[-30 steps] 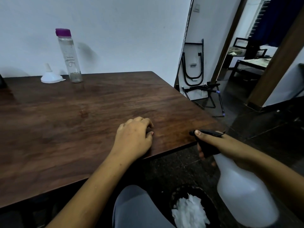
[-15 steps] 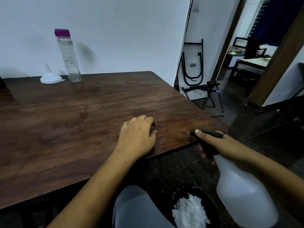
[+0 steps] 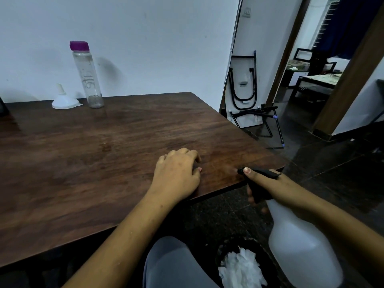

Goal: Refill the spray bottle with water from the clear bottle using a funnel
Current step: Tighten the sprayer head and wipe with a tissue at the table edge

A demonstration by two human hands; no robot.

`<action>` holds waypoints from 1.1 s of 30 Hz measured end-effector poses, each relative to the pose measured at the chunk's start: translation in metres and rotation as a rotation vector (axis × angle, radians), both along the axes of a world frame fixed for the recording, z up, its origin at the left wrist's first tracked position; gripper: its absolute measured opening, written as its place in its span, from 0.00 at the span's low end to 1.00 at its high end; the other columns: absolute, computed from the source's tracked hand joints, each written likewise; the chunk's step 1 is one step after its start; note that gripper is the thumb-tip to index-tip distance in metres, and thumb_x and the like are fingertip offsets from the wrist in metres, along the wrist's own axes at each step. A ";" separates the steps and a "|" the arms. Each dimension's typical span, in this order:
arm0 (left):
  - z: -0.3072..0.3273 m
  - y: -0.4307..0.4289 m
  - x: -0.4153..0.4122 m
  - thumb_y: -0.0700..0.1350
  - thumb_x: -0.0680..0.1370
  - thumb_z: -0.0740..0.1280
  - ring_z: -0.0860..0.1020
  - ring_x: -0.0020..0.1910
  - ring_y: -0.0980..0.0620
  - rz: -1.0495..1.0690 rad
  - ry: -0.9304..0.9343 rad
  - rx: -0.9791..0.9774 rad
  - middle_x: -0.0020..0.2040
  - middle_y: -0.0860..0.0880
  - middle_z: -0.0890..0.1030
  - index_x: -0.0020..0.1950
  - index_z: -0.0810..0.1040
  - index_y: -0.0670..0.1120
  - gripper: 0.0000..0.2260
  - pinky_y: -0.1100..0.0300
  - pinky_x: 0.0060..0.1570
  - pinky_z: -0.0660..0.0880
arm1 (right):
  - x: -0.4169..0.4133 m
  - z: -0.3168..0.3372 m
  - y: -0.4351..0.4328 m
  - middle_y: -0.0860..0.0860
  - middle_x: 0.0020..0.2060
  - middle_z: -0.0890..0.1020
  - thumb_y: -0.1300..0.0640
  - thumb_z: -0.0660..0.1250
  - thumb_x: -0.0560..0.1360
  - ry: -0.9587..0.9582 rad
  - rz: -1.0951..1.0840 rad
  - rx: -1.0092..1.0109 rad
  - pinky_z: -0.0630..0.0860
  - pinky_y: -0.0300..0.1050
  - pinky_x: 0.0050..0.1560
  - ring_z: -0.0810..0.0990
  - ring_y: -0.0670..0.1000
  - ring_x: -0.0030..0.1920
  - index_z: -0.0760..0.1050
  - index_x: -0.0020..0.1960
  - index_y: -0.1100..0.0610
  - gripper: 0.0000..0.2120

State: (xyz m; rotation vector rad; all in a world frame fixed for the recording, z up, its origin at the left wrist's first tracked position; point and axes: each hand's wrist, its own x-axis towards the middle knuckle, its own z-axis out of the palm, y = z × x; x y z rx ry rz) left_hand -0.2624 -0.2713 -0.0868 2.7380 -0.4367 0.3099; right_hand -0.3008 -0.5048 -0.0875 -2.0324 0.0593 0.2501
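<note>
Nearest me, my right hand is wrapped around the black trigger head of the white translucent plastic spray bottle, thumb laid along the top of the sprayer, fingers curled under the neck; the bottle hangs off the near right corner of the dark wooden bench, tilted, its body out over the floor above a dark bin of white crumpled paper. My forearm comes in from the lower right, wrist roughly level with the bench edge. The step in hand, as I judge it, is getting this bottle onto the bench upright so the sprayer can be unscrewed; I want to lift it clear of the edge, set the base flat and well in from the corner, and only then loosen my grip. My left hand rests palm down on the bench near the edge, fingers loosely curled, holding nothing, ready to steady the body. Far back by the wall stand the small white plastic funnel, mouth down, and just beside it the tall clear bottle with a purple cap, capped and upright
</note>
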 end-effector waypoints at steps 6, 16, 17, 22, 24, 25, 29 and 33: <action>0.002 -0.004 -0.001 0.52 0.76 0.61 0.71 0.60 0.48 -0.009 -0.004 0.009 0.60 0.52 0.75 0.58 0.73 0.53 0.12 0.50 0.61 0.66 | -0.002 0.001 0.002 0.60 0.37 0.83 0.31 0.65 0.64 0.021 0.021 0.011 0.78 0.44 0.32 0.83 0.57 0.38 0.79 0.40 0.63 0.32; -0.001 -0.006 0.000 0.53 0.76 0.61 0.71 0.60 0.48 -0.018 -0.002 0.004 0.59 0.53 0.75 0.58 0.73 0.53 0.11 0.50 0.60 0.66 | -0.004 -0.001 0.006 0.60 0.37 0.84 0.29 0.62 0.64 -0.038 0.013 -0.045 0.77 0.40 0.32 0.84 0.56 0.38 0.79 0.40 0.62 0.34; -0.001 -0.007 0.000 0.53 0.76 0.61 0.71 0.60 0.48 -0.019 -0.002 0.001 0.59 0.53 0.75 0.57 0.73 0.54 0.11 0.50 0.60 0.66 | -0.004 -0.001 0.006 0.59 0.36 0.84 0.29 0.62 0.63 -0.045 0.008 -0.048 0.76 0.39 0.31 0.84 0.54 0.37 0.79 0.38 0.61 0.33; -0.002 -0.007 0.002 0.53 0.76 0.61 0.72 0.60 0.48 -0.022 -0.010 0.001 0.58 0.53 0.75 0.57 0.73 0.54 0.11 0.50 0.59 0.66 | -0.004 0.000 0.006 0.58 0.37 0.84 0.29 0.62 0.63 -0.003 0.026 -0.008 0.77 0.39 0.32 0.84 0.53 0.38 0.79 0.39 0.60 0.32; -0.002 -0.007 0.002 0.53 0.76 0.61 0.71 0.60 0.48 -0.025 -0.009 0.000 0.59 0.53 0.75 0.57 0.73 0.54 0.11 0.50 0.59 0.66 | -0.005 0.001 0.006 0.58 0.38 0.84 0.30 0.63 0.63 -0.006 0.018 0.009 0.78 0.40 0.33 0.84 0.54 0.39 0.79 0.40 0.60 0.32; -0.002 -0.007 0.002 0.53 0.76 0.61 0.71 0.60 0.48 -0.025 -0.008 0.001 0.59 0.53 0.75 0.57 0.73 0.54 0.11 0.50 0.60 0.66 | -0.005 0.001 0.007 0.58 0.37 0.84 0.30 0.63 0.63 -0.006 0.020 0.004 0.78 0.41 0.33 0.84 0.54 0.39 0.79 0.41 0.61 0.33; -0.003 -0.008 0.001 0.53 0.76 0.61 0.71 0.60 0.48 -0.019 -0.014 0.007 0.59 0.53 0.75 0.57 0.73 0.53 0.11 0.50 0.60 0.66 | -0.003 -0.001 0.008 0.60 0.35 0.83 0.31 0.62 0.64 -0.067 0.025 -0.021 0.78 0.45 0.37 0.83 0.57 0.37 0.78 0.39 0.65 0.34; -0.003 -0.009 0.000 0.53 0.76 0.61 0.71 0.60 0.48 -0.014 -0.025 0.019 0.59 0.52 0.75 0.57 0.73 0.53 0.11 0.50 0.60 0.65 | -0.005 -0.002 0.007 0.58 0.32 0.82 0.30 0.62 0.64 -0.047 0.011 -0.010 0.76 0.39 0.32 0.82 0.54 0.35 0.78 0.38 0.63 0.33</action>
